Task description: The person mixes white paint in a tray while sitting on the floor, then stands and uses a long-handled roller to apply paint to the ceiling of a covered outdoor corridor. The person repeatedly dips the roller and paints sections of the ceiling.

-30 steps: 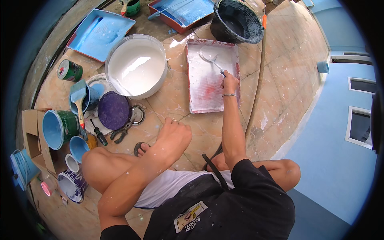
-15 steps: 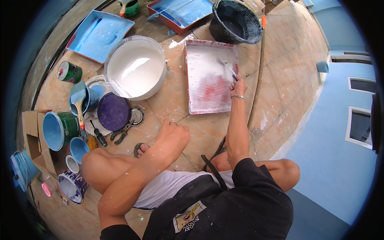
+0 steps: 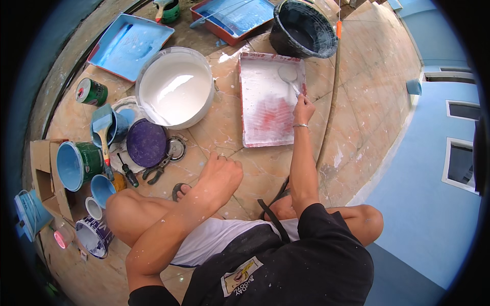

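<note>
The shallow paint tray (image 3: 259,76) holds white paint over a reddish, streaked patch. My right hand (image 3: 303,108) grips the handle of a paint-coated, spoon-like tool (image 3: 288,74), whose rounded head lies in the tray's upper right. My left hand (image 3: 220,172) hangs over the floor in front of my left leg, fingers loosely curled, with nothing visible in it. Beyond it is a large bucket of white paint (image 3: 171,94); to its left lie pliers (image 3: 158,171), a screwdriver (image 3: 128,173) and a round purple lid (image 3: 146,140).
Two blue-coated trays (image 3: 127,43) (image 3: 235,18) and a black tub (image 3: 301,30) stand behind. Several cans and pails (image 3: 74,163), a brush (image 3: 103,135) and cardboard box (image 3: 43,176) crowd my left. A long pole (image 3: 334,86) runs right of the tray, with a blue wall (image 3: 413,194) beyond.
My right hand has moved rightward and slightly down with the tool, whose head shifted from the tray's upper middle to its right side. My left hand has barely moved.
</note>
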Tool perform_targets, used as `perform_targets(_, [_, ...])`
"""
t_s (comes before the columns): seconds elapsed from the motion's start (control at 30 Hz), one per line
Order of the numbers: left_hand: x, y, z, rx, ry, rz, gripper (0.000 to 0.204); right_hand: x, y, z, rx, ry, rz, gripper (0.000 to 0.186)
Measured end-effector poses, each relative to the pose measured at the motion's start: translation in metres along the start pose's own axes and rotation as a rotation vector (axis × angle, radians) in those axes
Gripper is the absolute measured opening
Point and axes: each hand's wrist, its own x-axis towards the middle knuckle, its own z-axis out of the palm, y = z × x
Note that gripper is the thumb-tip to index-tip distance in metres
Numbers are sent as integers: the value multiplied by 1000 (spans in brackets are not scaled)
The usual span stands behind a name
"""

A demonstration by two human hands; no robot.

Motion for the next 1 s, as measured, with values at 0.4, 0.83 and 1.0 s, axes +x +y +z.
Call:
perform_targets(0.4, [0, 5, -4, -2, -23, 33, 13, -85, -66, -35, -454, -99, -560, 24])
perform_targets(0.83, [0, 11, -6, 76, 57, 53, 9, -124, -44, -62, -537, -140, -531, 23])
perform_targets(1.0, [-3, 10, -9, 17, -37, 73, 15, -131, -44, -66, -554, -165, -508, 24])
